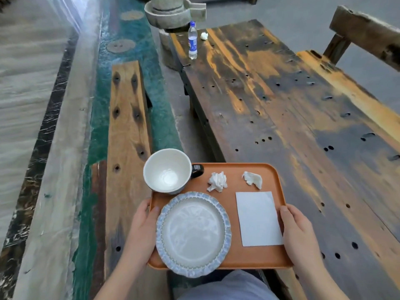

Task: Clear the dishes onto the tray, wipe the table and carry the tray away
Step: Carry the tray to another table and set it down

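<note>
I hold an orange tray (233, 257) in front of me, above the gap between bench and table. My left hand (141, 229) grips its left edge, and my right hand (297, 231) grips its right edge. On the tray stand a white cup (165, 171) with a dark handle at the back left and a blue-rimmed plate (193, 233) at the front left. Two crumpled tissues (217, 182) (252, 179) lie behind a flat white napkin (258, 218) on the right half.
The dark wooden table (292, 109) stretches ahead on the right, with a water bottle (192, 41) and a crumpled tissue (204, 36) at its far end. A wooden bench (127, 126) runs along the left; another bench back (365, 35) stands far right. A stone mill (171, 11) stands behind.
</note>
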{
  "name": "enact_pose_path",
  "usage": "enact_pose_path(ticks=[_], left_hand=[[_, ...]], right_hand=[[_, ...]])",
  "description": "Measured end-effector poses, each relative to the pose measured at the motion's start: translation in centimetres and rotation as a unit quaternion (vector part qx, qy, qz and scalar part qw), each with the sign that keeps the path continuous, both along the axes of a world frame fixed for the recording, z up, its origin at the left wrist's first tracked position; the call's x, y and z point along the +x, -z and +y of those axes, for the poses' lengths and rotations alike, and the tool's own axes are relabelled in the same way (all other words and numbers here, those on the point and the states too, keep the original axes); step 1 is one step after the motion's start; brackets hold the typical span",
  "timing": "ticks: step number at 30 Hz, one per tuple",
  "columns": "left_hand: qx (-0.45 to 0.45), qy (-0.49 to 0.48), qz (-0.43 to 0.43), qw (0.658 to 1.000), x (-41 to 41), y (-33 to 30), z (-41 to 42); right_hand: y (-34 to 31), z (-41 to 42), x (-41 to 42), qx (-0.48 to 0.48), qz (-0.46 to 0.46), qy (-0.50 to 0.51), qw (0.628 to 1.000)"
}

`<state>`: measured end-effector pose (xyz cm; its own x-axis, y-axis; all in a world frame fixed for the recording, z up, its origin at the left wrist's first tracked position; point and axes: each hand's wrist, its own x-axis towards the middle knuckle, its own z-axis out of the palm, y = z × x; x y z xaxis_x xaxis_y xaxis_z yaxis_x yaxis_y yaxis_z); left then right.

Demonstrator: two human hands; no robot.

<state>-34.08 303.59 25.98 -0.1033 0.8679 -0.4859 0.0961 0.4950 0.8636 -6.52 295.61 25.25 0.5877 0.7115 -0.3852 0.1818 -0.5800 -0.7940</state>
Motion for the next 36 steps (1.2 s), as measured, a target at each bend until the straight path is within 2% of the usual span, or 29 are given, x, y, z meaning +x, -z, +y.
enact_pose_path(ticks=[16, 23, 30, 36], left_hand=[[-0.007, 0.083, 0.036, 0.996, 8.3, 0.3, 32.6], [-0.029, 0.155, 0.034, 0.987, 12.9, 0.2, 43.2], [-0.035, 0.251, 0.02, 0.967, 19.5, 1.7, 55.6], [-0.03, 0.376, 0.028, 0.926, 25.7, 2.0, 68.5]], right_hand=[[1.9, 28.4, 7.1, 0.033, 0.019, 0.063, 0.997], [1.3, 35.5, 10.0, 0.035, 0.011, 0.123, 0.992], [2.3, 42.8, 11.9, 0.016, -0.006, 0.245, 0.969], [3.3, 51.6, 11.8, 0.004, -0.009, 0.387, 0.922]])
